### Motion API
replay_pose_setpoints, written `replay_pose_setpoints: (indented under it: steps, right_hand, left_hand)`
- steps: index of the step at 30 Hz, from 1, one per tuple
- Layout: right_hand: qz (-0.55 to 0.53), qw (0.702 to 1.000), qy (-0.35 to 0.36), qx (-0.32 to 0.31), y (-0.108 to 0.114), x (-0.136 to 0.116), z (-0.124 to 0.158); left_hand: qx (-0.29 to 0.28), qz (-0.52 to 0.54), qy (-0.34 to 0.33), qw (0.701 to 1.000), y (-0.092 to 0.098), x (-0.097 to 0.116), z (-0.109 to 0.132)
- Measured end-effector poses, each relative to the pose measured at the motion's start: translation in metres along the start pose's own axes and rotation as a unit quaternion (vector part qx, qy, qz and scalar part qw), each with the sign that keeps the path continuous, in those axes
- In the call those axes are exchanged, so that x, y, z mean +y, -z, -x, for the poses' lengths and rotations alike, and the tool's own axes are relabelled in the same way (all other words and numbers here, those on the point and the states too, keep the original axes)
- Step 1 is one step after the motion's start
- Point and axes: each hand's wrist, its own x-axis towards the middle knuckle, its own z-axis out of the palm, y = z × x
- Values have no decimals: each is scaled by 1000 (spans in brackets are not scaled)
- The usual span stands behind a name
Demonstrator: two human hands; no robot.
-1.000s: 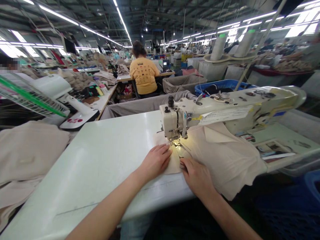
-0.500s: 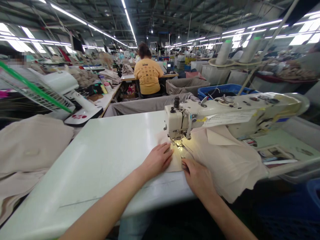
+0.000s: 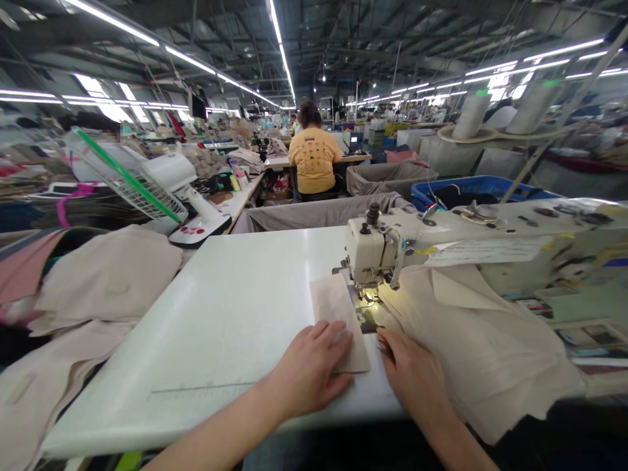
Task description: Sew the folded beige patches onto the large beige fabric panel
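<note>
My left hand (image 3: 318,363) lies palm down with fingers stretched over a narrow beige fabric piece (image 3: 338,301), left of the presser foot. The piece lies flat on the white sewing table (image 3: 245,307). My right hand (image 3: 417,373) is closed near the needle plate (image 3: 369,319); a small dark thing shows in its curled fingers, too hidden to name. Just ahead stands the sewing machine (image 3: 367,252), its lamp lighting the presser foot (image 3: 370,296). A larger beige cloth (image 3: 471,333) spreads under the machine arm and droops over the front edge.
Beige fabric panels (image 3: 112,275) are heaped at the left, near a white fan (image 3: 171,173) with a green rim. Thread cones (image 3: 471,116) stand behind the machine. Beyond the table are a cloth-lined bin (image 3: 314,212), a blue basket (image 3: 490,186) and a seated person in yellow (image 3: 314,157).
My left hand has drawn the narrow fabric piece out from the presser foot, left and towards me. The right hand stays closed near the needle plate. The whole view has shifted.
</note>
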Motion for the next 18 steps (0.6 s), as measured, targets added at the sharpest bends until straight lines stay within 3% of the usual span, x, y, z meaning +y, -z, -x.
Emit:
replay_pose_setpoints:
  steps: [4,8,10,12,14,18]
  right_hand:
    - [1,1000,3,-4,-3,1,2]
    - [-10,1000,1,-4,-3,2,0]
    - [-20,1000,-9,-11,-1,-1,-2]
    - [-34,999,-22,-23,3,-4,-3]
    - [-56,997,-30,-38,11,-6,-2]
    - [-97,995,-18,-1,40,10,2]
  left_hand:
    - [-28,-8,11,1000,-1,9,3]
    - [-12,-38,-2,999,-8,-12,-15]
    - [17,-64,16,998,-11,-31,-32]
    - [75,-89,62,991,-15,-50,-50]
    - [128,-92,66,985,-21,-64,-67]
    - [160,-63,30,985,-32,-68,-78]
